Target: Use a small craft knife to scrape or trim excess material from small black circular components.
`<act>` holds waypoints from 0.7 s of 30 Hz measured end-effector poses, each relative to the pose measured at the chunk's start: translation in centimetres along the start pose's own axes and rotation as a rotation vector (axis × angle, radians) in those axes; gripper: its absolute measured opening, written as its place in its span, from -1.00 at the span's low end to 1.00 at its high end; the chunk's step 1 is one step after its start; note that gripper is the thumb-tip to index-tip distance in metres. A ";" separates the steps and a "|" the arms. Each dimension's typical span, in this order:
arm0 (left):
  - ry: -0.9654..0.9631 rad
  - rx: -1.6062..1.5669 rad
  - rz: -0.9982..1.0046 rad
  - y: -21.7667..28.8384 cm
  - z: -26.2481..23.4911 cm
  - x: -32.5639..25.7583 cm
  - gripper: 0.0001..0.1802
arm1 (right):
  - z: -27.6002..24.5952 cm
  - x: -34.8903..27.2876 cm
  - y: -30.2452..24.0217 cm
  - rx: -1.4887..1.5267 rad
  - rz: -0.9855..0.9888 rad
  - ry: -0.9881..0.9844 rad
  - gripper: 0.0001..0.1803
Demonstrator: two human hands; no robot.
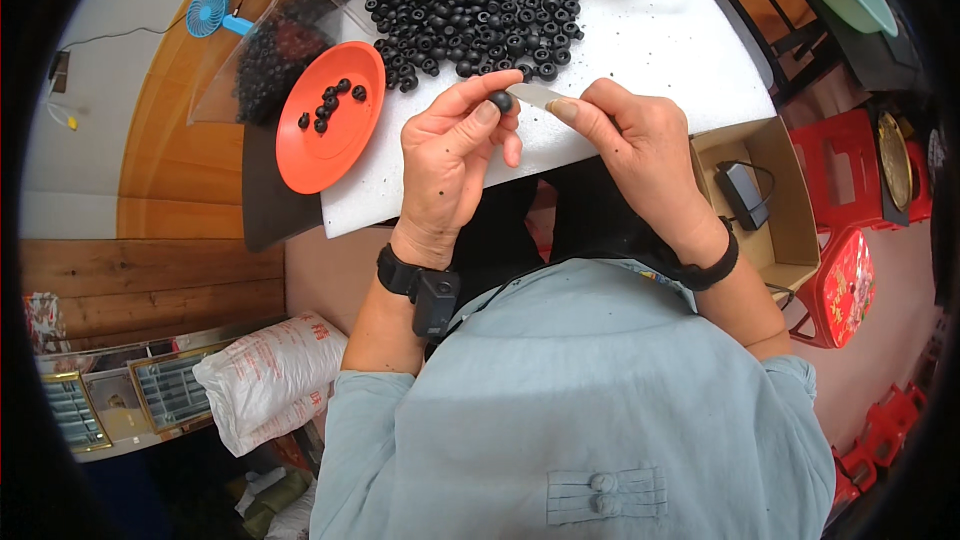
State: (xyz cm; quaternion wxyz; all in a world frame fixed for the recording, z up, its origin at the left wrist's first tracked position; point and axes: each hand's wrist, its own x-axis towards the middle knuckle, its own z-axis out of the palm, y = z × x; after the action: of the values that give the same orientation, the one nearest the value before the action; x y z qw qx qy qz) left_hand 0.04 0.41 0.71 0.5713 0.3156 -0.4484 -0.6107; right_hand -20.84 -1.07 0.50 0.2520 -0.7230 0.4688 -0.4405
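Bead (501, 101), black and rounded, is sitting pinched in the left hand (448, 150), seemingly for steadiness, while the right hand (640, 140) is gripping a blade (534, 95) touching or just beside it, black pieces (470, 10) are lying heaped beyond the grip, and a red dish (338, 158) leftward is holding a few, presumably separated.
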 end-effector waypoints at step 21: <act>0.010 0.127 0.125 -0.4 1.0 -0.1 -0.66 | -0.1 -0.1 -0.1 -0.036 -0.026 -0.012 -0.56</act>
State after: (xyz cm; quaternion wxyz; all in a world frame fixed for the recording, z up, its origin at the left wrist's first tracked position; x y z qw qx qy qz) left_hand -0.97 0.63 0.73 0.5896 0.3257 -0.5021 -0.5424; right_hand -20.88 -0.93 0.60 0.2358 -0.7362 0.4656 -0.4309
